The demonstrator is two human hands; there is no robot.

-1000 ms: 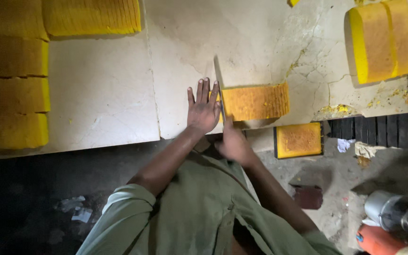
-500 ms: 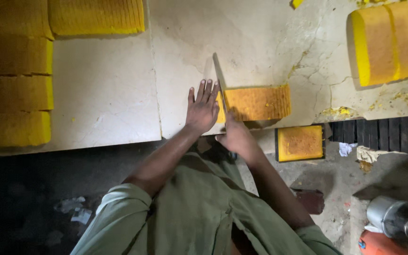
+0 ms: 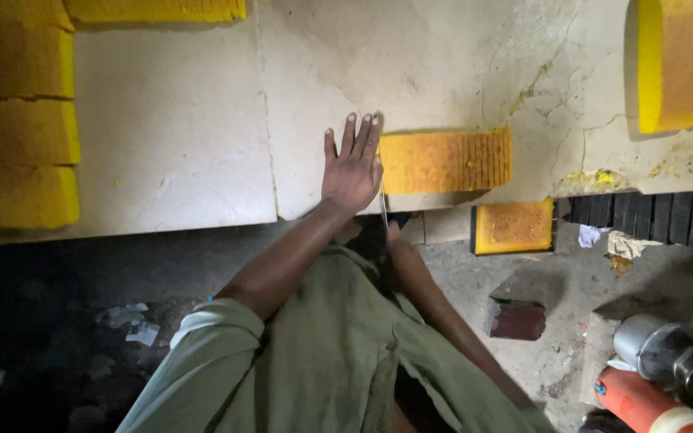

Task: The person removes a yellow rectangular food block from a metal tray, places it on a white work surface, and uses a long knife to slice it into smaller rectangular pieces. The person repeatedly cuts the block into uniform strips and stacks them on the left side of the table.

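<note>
Head view: left hand (image 3: pixel 352 170) flat, fingers spread, on pale stone slab (image 3: pixel 202 136) beside ridged yellow sponge block (image 3: pixel 446 161). Right hand (image 3: pixel 395 240) below the slab edge at centre frame grips thin knife blade (image 3: pixel 382 204); its grip mostly hidden.

You wear an olive-green shirt with its sleeves rolled above the elbows, a paler lining showing at the left cuff, leaving both forearms, your left hand (image 3: pixel 352 170) and right hand (image 3: pixel 401 248) bare.

Right hand (image 3: pixel 392 234) below counter edge
</note>
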